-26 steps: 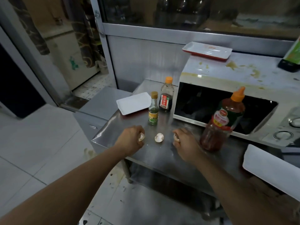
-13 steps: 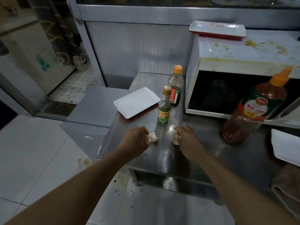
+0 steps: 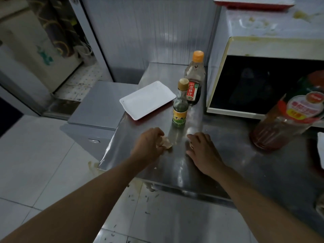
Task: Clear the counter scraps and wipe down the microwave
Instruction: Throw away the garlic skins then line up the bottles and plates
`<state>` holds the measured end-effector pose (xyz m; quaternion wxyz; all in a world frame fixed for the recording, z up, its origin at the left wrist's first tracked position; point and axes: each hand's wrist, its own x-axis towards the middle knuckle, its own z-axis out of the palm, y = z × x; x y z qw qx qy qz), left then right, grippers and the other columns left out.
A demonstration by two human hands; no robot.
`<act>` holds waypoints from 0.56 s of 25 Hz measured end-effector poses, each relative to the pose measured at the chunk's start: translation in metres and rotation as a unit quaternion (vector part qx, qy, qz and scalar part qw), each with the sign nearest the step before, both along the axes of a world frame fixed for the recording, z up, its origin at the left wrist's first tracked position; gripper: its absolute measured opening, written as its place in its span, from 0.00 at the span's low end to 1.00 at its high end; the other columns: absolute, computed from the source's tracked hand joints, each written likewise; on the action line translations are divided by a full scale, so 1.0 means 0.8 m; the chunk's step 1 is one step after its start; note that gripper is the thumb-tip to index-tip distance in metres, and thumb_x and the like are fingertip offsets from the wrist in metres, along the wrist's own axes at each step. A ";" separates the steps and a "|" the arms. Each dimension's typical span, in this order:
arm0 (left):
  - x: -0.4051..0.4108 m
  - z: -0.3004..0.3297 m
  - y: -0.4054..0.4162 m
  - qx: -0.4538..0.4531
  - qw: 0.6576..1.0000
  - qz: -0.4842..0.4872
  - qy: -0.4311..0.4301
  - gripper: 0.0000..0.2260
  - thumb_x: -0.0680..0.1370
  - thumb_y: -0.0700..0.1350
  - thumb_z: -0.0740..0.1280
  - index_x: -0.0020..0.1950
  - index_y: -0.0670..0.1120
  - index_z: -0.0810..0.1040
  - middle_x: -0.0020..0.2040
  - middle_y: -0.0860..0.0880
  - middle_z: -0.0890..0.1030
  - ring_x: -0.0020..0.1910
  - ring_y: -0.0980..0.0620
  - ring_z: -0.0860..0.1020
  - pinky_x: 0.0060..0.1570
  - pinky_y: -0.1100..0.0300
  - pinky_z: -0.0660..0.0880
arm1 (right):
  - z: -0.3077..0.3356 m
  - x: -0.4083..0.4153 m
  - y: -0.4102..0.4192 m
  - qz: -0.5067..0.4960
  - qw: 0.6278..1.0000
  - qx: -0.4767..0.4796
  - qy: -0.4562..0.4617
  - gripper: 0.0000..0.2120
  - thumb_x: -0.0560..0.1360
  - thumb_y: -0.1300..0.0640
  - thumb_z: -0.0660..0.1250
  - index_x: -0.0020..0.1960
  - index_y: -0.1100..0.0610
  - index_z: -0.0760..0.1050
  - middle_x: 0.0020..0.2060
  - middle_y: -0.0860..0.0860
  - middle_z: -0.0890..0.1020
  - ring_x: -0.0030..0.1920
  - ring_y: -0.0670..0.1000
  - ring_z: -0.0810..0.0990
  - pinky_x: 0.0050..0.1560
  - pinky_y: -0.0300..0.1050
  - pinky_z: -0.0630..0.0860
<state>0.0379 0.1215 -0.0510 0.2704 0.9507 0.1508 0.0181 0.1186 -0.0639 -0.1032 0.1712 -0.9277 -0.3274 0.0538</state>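
My left hand [image 3: 149, 146] is near the front left of the steel counter [image 3: 228, 155] and grips pale eggshell scraps [image 3: 165, 142] that stick out past its fingers. My right hand [image 3: 203, 151] lies a little to the right, knuckles up, its fingers curled down onto the counter over a shell piece that is almost hidden. The white microwave [image 3: 263, 23] stands at the back right. Its top has yellow-brown stains and its door window is dark.
A small green bottle [image 3: 179, 106] and a dark sauce bottle [image 3: 194, 81] stand just behind my hands. A white tray [image 3: 147, 99] lies at the left, a big red sauce bottle [image 3: 284, 123] stands at the right. A red-rimmed tray [image 3: 254, 1] rests on the microwave.
The loose eggshell between my hands is gone from the counter and my left hand now holds more shell. The view has moved closer and tilted down.
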 end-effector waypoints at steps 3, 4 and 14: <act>0.007 -0.002 -0.007 0.007 1.000 -0.002 -0.003 0.17 0.70 0.42 0.72 0.58 0.45 0.76 0.54 0.47 0.79 0.52 0.49 0.76 0.47 0.61 0.70 | -0.001 0.005 -0.001 -0.002 1.000 0.002 0.005 0.21 0.75 0.58 0.65 0.67 0.54 0.66 0.63 0.53 0.70 0.63 0.54 0.66 0.60 0.47 0.70; 0.011 -0.003 -0.010 0.010 1.000 -0.003 -0.006 0.17 0.71 0.43 0.72 0.59 0.45 0.76 0.54 0.47 0.78 0.53 0.49 0.76 0.49 0.60 0.71 | 0.000 0.008 -0.001 -0.006 1.000 0.017 0.013 0.21 0.76 0.60 0.65 0.67 0.54 0.66 0.62 0.53 0.70 0.62 0.54 0.66 0.60 0.46 0.70; 0.019 -0.024 -0.025 0.008 1.000 0.011 0.025 0.17 0.72 0.43 0.71 0.60 0.46 0.77 0.53 0.48 0.80 0.53 0.50 0.77 0.55 0.55 0.74 | 0.013 0.019 -0.006 -0.007 0.997 0.074 0.032 0.21 0.78 0.62 0.60 0.70 0.56 0.64 0.62 0.56 0.70 0.62 0.55 0.66 0.58 0.45 0.69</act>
